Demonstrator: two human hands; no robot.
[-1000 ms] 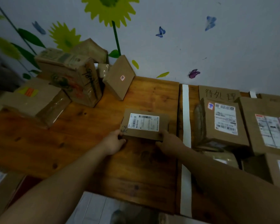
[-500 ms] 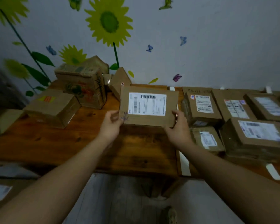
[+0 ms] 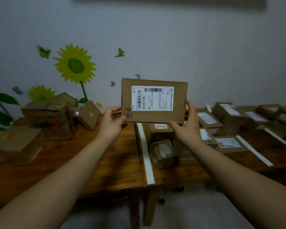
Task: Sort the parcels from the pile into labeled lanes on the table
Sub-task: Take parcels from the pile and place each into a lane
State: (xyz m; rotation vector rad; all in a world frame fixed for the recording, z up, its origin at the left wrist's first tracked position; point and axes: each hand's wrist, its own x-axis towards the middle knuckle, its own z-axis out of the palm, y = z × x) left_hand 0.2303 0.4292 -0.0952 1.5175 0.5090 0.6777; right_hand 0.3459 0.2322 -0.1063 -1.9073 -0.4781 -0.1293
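Observation:
I hold a flat brown cardboard parcel [image 3: 153, 116] upright in the air above the table, its white shipping label facing me. My left hand [image 3: 111, 123] pinches its lower left corner, where there is dark scribbled writing. My right hand [image 3: 187, 124] grips its lower right corner, fingers up along the right edge. The pile of unsorted parcels [image 3: 48, 119] lies on the left part of the wooden table [image 3: 116, 164]. Sorted parcels [image 3: 228, 118] lie in lanes on the right, split by white tape strips [image 3: 145, 156].
A small box [image 3: 89, 115] leans against the wall behind the pile. A wrapped parcel [image 3: 163, 152] sits just right of the first tape strip. Another tape strip [image 3: 254, 150] marks a lane further right. The table's front edge and the floor lie below my arms.
The parcel has gone from lying flat on the table to being lifted and tilted upright at face height. Both hands rose with it, and my view has tipped up toward the wall.

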